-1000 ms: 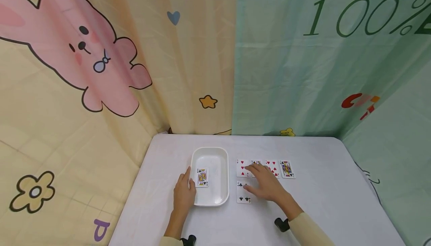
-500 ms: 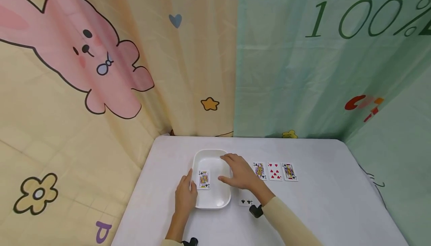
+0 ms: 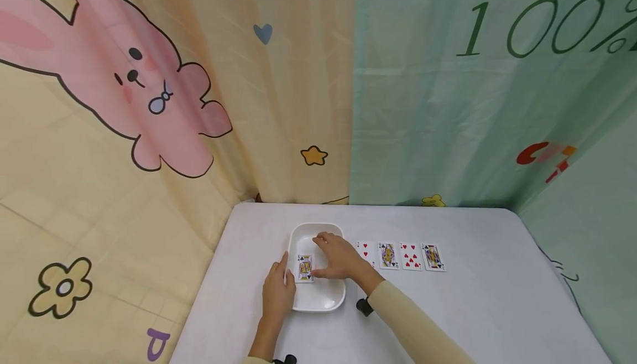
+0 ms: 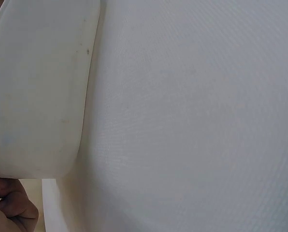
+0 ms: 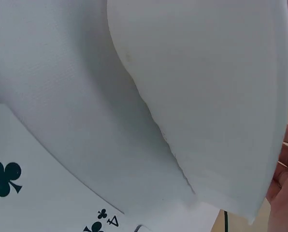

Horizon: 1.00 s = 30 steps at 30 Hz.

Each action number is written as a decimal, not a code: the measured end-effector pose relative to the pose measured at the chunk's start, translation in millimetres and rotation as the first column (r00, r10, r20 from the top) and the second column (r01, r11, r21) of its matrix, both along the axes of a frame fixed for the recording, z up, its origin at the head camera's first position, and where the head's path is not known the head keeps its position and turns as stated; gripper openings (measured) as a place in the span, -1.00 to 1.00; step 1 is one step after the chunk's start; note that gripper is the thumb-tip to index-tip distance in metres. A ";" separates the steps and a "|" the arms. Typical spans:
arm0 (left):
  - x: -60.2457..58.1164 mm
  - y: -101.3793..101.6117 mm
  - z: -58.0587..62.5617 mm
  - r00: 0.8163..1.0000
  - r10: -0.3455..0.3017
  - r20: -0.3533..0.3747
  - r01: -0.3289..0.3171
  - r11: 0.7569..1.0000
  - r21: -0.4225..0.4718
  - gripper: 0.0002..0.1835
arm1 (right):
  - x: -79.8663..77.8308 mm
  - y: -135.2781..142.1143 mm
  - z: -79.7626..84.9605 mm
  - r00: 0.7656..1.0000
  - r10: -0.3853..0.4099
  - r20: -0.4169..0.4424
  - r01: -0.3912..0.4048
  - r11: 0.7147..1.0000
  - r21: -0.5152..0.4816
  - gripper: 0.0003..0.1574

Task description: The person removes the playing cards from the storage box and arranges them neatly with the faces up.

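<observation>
A white tray (image 3: 318, 304) lies on the table, with a face-up court card of clubs (image 3: 304, 270) inside it. My left hand (image 3: 277, 296) holds the tray's left rim, thumb over the edge and fingers along the outer side. Over the tray's right half reaches my right hand (image 3: 340, 259), thumb and fingers spread, their tips close to the card's right side. Nothing is visible between them. A four of clubs (image 5: 42, 188) shows in the right wrist view, beside the tray (image 5: 207, 101). My right arm hides it in the head view.
Right of the tray runs a row of face-up cards: a heart card (image 3: 365, 249) partly covered by my hand, a court card (image 3: 388, 255), a heart card (image 3: 411, 256) and another court card (image 3: 433, 257). Printed curtains (image 3: 428, 104) hang behind the white table (image 3: 497, 297).
My right hand has moved left from above the card row to over the tray. The left hand keeps its place at the rim. The view has shifted slightly.
</observation>
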State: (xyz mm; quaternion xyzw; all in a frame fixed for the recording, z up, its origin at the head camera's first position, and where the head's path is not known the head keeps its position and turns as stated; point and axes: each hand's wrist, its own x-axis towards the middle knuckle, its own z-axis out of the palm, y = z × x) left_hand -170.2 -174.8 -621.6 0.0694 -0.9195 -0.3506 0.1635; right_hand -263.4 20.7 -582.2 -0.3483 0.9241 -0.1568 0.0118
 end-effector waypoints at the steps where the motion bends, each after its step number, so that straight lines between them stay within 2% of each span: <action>1: 0.7 1.2 -0.3 1.000 0.003 -0.001 -0.003 1.000 -0.001 -0.46 | 0.3 -1.7 -1.6 1.000 0.000 0.012 0.000 1.000 0.020 0.17; 5: 2.9 5.2 -0.9 1.000 0.009 -0.025 -0.009 1.000 -0.004 -0.46 | 1.8 -8.2 -6.6 0.999 -0.002 0.045 -0.004 0.993 0.118 0.25; 8: 3.1 7.8 -1.6 0.999 0.008 -0.049 -0.008 1.000 -0.003 -0.46 | 2.2 -11.8 -9.3 1.000 0.005 0.021 -0.009 0.981 0.194 0.33; 15: 3.0 11.5 0.5 0.999 0.010 -0.033 -0.010 1.000 -0.001 -0.46 | 2.4 -15.7 -12.0 1.000 -0.003 -0.011 0.006 0.934 0.356 0.42; 17: 3.2 10.6 1.2 0.999 0.009 -0.035 -0.009 1.000 -0.006 -0.46 | 3.0 -17.1 -12.4 1.000 -0.004 -0.016 0.010 0.926 0.377 0.38; 24: 4.3 2.1 3.8 0.999 -0.006 -0.040 0.004 0.999 -0.039 -0.46 | 4.9 -24.3 -16.4 0.999 -0.001 -0.038 0.014 0.941 0.338 0.15; 30: 3.3 3.7 2.3 1.000 0.012 -0.014 -0.012 1.000 -0.013 -0.45 | 3.0 -24.6 -12.6 0.999 0.003 -0.035 0.009 0.937 0.348 0.16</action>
